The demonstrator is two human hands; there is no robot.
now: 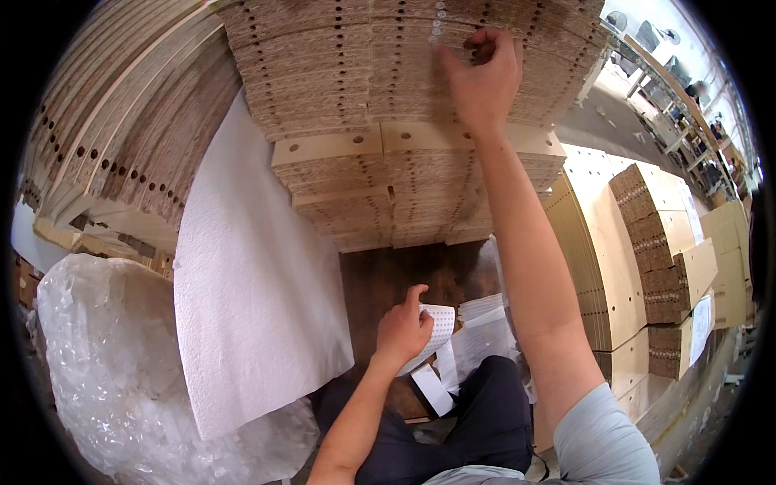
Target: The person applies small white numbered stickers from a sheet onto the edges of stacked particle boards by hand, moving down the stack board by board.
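Reaching up and forward, the right hand (478,74) presses its curled fingertips (485,40) against the drilled edge face of the stack of chipboard panels (364,73), just beside a short column of small white round stickers (439,24) stuck over holes there. The panels lie flat, their long axis running left to right across the view, edges with rows of dark holes facing the person. The left hand (402,327) is low, near the lap, pinching a white sticker sheet (440,323) between thumb and fingers; the sheet is dotted and points away to the right. More white paper sheets (477,339) lie just beside it on the dark wooden surface (388,275). A white foam sheet (250,299) leans at the left, over a crumpled clear plastic bag (113,356). Further stacks of panels (655,267) stand at the right, one carrying a white rectangular label (700,323).
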